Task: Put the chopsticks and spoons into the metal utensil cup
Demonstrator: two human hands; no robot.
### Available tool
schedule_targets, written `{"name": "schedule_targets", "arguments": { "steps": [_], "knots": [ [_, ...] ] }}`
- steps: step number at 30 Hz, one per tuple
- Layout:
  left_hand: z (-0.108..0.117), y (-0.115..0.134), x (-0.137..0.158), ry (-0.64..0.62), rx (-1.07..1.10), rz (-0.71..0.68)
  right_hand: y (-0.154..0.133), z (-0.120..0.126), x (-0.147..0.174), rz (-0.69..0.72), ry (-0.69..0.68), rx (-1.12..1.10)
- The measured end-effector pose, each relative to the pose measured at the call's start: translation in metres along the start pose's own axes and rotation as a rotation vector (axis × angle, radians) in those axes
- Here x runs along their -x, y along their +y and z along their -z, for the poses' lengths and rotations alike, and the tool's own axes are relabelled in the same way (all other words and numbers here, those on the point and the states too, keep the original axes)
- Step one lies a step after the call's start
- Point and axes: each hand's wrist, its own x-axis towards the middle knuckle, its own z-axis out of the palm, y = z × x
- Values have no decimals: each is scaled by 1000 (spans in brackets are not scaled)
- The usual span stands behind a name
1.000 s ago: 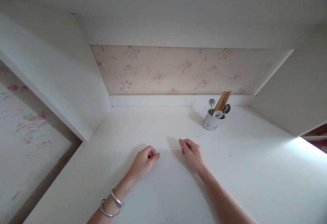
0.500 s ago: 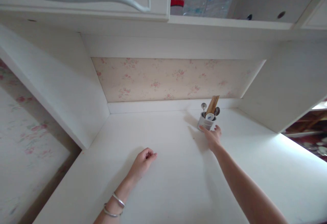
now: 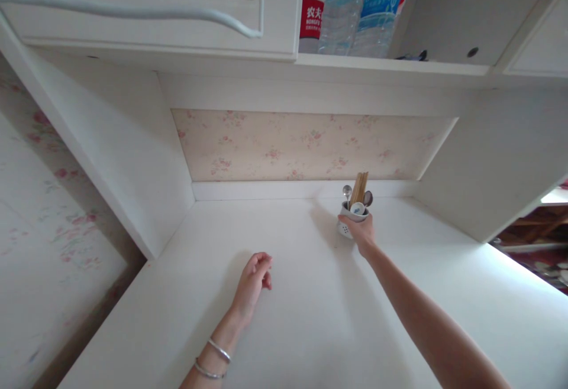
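Observation:
At the back right of the white counter (image 3: 293,324), my right hand (image 3: 364,234) is wrapped round a light-coloured utensil holder (image 3: 345,228) with small holes in its side. Wooden chopsticks (image 3: 358,188) stand in it, leaning slightly to the right. Two metal spoons, one on the left (image 3: 347,191) and one on the right (image 3: 368,198), rise beside them. A white round piece with a blue mark (image 3: 357,208) shows at the holder's front. My left hand (image 3: 254,276) hovers or rests over the middle of the counter, holding nothing, its fingers loosely bent and apart.
Overhead, an open cabinet shelf (image 3: 390,65) holds several plastic bottles (image 3: 341,19). A cabinet door with a white handle (image 3: 146,12) is at upper left. White side panels (image 3: 119,158) and a floral back wall (image 3: 284,146) bound the counter.
My right hand has closed round the utensil holder, which has shifted slightly and turned. My left hand's fingers have loosened. The view has tilted up, showing more of the bottles.

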Motion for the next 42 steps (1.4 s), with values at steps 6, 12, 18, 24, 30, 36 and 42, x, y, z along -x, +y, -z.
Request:
{"name": "schedule_targets", "arguments": {
  "steps": [6, 12, 18, 24, 30, 36, 42],
  "knots": [
    [-38, -1, -17, 64, 477, -23, -28, 5, 68, 124, -495, -33],
    [-26, 8, -29, 149, 682, -59, -55, 11, 117, 236, -940, 209],
    [-6, 17, -29, 169, 699, -74, -75, -5, 128, 326, -1174, 408],
    [-3, 8, -36, 250, 838, -4, -110, -19, 114, 461, -1219, 540],
    [-4, 3, -37, 236, 914, 52, -142, -28, 105, 474, -1240, 652],
    [1, 4, -37, 226, 989, 49, -143, -35, 109, 494, -1260, 698],
    [3, 0, -40, 216, 1081, 83, -151, -37, 115, 489, -1311, 838]
  ]
}}
